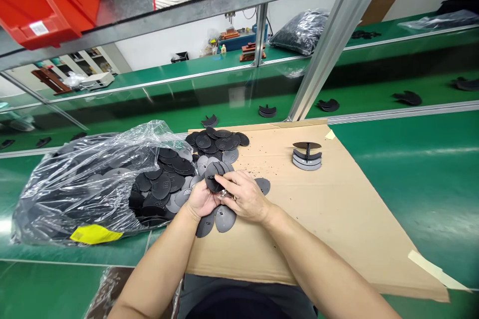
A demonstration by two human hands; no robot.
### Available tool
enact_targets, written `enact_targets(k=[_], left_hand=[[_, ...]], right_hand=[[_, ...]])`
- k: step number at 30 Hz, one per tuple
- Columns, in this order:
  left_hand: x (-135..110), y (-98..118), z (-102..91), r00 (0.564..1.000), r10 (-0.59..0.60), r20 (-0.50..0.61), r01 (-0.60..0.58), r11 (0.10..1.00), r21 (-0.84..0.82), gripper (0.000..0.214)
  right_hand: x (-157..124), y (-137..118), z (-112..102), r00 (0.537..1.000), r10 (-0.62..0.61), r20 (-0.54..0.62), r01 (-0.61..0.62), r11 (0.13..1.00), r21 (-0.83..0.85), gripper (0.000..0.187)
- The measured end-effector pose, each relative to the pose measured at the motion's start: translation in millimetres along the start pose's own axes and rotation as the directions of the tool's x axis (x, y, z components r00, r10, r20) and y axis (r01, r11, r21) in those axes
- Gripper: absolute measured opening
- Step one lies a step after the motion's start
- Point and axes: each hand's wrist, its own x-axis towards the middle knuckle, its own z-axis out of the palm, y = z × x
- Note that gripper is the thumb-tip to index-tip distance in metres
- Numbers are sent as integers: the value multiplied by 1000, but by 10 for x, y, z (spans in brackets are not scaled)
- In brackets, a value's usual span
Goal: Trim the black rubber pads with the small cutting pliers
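Note:
My left hand (pixel 203 200) is closed around a black plastic disc (pixel 211 174), holding it tilted above the heap. My right hand (pixel 245 194) is closed on a small shiny metal tool (pixel 225 195), mostly hidden by the fingers; its exact kind cannot be made out. The right fingertips reach the disc's face. Just below the hands, grey oval discs (pixel 225 219) lie on the cardboard sheet (pixel 299 239). A heap of black discs (pixel 217 142) lies behind my hands. To the right, an assembled black part (pixel 307 155) with curved plates stands on the cardboard.
A clear plastic bag (pixel 86 184) on the left spills black discs (pixel 160 187) towards the cardboard. Behind runs a green belt (pixel 239 97) bearing curved black parts (pixel 267 110). A metal post (pixel 329 45) rises at the back; a red bin (pixel 48 0) sits on the shelf overhead.

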Motion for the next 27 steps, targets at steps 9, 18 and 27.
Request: enact_targets(k=[9,18,27], left_hand=[[17,-41,-39,976,215,-25,-211,970,120,47],[13,-64,13,981,194,27,-195,961,196,48],[6,-56,45,984,178,-6,-173,965,199,47]], right_hand=[[3,-2,6,989,98,-109,-76,979,188,32],[-20,29,42,968,175,-178,-129,961,244,23],[-30,39,37,972,163,-167,-125,968,215,26]])
